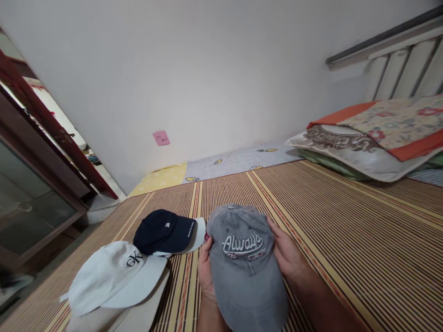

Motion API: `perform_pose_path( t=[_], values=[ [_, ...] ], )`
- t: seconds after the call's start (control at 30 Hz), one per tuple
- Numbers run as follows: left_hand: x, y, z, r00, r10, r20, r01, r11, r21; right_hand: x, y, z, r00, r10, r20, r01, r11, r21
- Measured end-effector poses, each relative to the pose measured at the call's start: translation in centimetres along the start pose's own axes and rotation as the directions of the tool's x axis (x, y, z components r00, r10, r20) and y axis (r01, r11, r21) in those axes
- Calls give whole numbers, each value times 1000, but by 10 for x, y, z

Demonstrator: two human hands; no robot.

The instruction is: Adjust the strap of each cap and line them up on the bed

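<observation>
A grey baseball cap (247, 276) with white "Always" lettering is held up in front of me, its brim pointing toward me. My left hand (206, 267) grips its left side, and my right hand (285, 249) grips its right side; some fingers are hidden behind the cap. To the left, a navy cap (159, 233) with a white-edged brim lies on the striped mat (332, 240). Nearer to me, a white cap (107, 272) with dark letters rests on a beige cap (100, 320), which shows only in part.
Pillows (349, 143) with a floral, orange-edged cover (398, 120) are stacked at the right, by a radiator (408, 69). A pink note (161, 138) sticks to the white wall (214, 78). At the left are a door (62, 133) and a glass-fronted cabinet (31, 203).
</observation>
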State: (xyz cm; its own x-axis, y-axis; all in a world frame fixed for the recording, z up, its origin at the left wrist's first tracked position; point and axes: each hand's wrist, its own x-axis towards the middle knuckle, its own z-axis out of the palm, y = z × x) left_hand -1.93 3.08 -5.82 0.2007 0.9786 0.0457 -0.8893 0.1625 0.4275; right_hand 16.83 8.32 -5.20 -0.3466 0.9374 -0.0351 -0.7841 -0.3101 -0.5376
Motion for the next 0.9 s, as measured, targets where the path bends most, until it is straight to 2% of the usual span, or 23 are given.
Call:
perform_pose_path(
  t=[0.1,0.17,0.23,0.3,0.4,0.5,0.57,0.73,0.9],
  values=[
    [3,3,-12,997,16,-74,-15,1000,16,-6,3,1,998,43,46,-44,999,26],
    [4,2,-20,985,57,-163,-49,997,53,-10,7,1,994,76,74,-77,997,18],
    [4,2,-24,973,105,-206,-89,992,85,-12,7,0,991,104,90,-104,995,-7],
    [2,3,-22,986,69,-153,-55,994,91,-11,3,0,991,109,79,-108,994,-17],
    [-1,6,-10,998,-38,46,35,996,81,-10,-10,4,996,63,55,-64,998,5],
    [-2,6,4,984,2,179,-12,999,53,-11,-23,6,998,17,64,-18,1000,15],
    [0,3,11,979,30,201,-37,999,28,-13,-29,6,998,31,63,-34,998,48],
    [6,-4,14,978,-9,206,4,1000,26,-16,-35,5,990,126,62,-134,979,154],
    [13,-4,14,974,-55,218,37,996,86,-16,-39,7,984,88,157,-99,993,63]
  ],
)
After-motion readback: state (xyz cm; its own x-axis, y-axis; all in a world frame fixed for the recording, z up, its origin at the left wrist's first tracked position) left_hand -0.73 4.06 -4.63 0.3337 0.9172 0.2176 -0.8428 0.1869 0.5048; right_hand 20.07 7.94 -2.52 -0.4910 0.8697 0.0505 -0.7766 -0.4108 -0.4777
